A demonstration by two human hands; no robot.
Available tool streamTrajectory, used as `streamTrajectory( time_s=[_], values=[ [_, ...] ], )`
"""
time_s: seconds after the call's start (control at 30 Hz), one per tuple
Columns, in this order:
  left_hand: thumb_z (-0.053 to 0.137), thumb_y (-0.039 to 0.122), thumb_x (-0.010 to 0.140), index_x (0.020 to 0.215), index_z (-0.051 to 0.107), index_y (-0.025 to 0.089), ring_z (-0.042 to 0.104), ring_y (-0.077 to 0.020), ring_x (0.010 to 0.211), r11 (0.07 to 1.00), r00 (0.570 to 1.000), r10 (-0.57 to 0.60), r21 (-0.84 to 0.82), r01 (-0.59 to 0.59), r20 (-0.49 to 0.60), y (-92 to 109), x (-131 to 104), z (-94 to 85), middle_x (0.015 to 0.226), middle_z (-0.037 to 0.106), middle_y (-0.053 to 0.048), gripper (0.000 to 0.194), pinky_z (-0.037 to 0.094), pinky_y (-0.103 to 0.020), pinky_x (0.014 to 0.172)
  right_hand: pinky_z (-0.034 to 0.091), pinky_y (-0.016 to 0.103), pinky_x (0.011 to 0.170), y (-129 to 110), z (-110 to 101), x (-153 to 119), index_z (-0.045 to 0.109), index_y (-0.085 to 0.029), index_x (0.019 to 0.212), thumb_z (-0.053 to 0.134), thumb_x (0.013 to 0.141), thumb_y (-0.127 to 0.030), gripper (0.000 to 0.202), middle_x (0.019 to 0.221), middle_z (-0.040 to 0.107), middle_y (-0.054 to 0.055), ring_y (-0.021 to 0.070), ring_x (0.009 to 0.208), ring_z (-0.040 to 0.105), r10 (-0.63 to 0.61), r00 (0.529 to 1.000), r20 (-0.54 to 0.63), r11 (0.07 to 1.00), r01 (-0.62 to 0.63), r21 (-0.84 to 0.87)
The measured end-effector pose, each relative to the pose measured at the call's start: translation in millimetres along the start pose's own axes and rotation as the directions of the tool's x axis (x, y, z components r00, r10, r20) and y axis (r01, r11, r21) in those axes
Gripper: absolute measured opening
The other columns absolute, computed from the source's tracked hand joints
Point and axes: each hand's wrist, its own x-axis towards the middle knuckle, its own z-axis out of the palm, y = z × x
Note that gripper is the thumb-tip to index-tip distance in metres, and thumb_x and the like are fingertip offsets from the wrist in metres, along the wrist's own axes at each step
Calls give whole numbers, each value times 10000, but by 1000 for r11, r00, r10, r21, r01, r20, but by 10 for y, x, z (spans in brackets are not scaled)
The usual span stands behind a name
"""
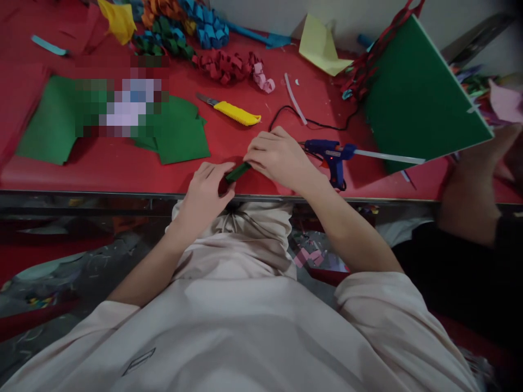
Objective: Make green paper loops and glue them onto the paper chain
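Between my two hands, close to the table's front edge, is a narrow strip of folded or rolled green paper (238, 172). My left hand (208, 188) pinches its near left end, and my right hand (278, 157) grips the far right end; the fingertips partly hide it. Just right of my right hand lies a blue glue gun (330, 153) with a clear glue stick (390, 157) sticking out of its back. A yellow utility knife (237, 112), blade out, rests beyond my hands. Green paper sheets (183, 133) are to the left.
Curled paper garlands (223, 65) in several colours lie at the back of the red table (163, 177). A green board (425, 98) leans at the right, by a co-worker's arm (469, 185). A loose glue stick (295, 98) and a black cord (327, 126) lie behind the glue gun.
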Motion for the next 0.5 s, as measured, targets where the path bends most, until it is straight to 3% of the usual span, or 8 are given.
streamTrajectory(
  time_s=[0.3, 0.5],
  values=[
    [570, 171, 965, 1113, 741, 156, 635, -231, 1039, 997, 997, 80, -22, -80, 11, -8, -20, -25, 1133, 754, -91, 227, 529, -380, 949, 332, 414, 860, -99, 42, -229, 753, -179, 1057, 469, 1040, -229, 289, 1050, 729, 97, 241, 990, 583, 86, 996, -15, 982, -82, 171],
    [543, 299, 1005, 1249, 690, 148, 592, -303, 1164, 960, 972, 177, 191, -205, 154, 13, -116, -83, 1297, 683, -141, 322, 499, -460, 944, 329, 430, 897, -365, 26, -351, 700, -209, 1271, 424, 1071, -345, 367, 1210, 690, 108, 263, 1096, 556, 157, 988, -13, 978, -154, 141]
  ],
)
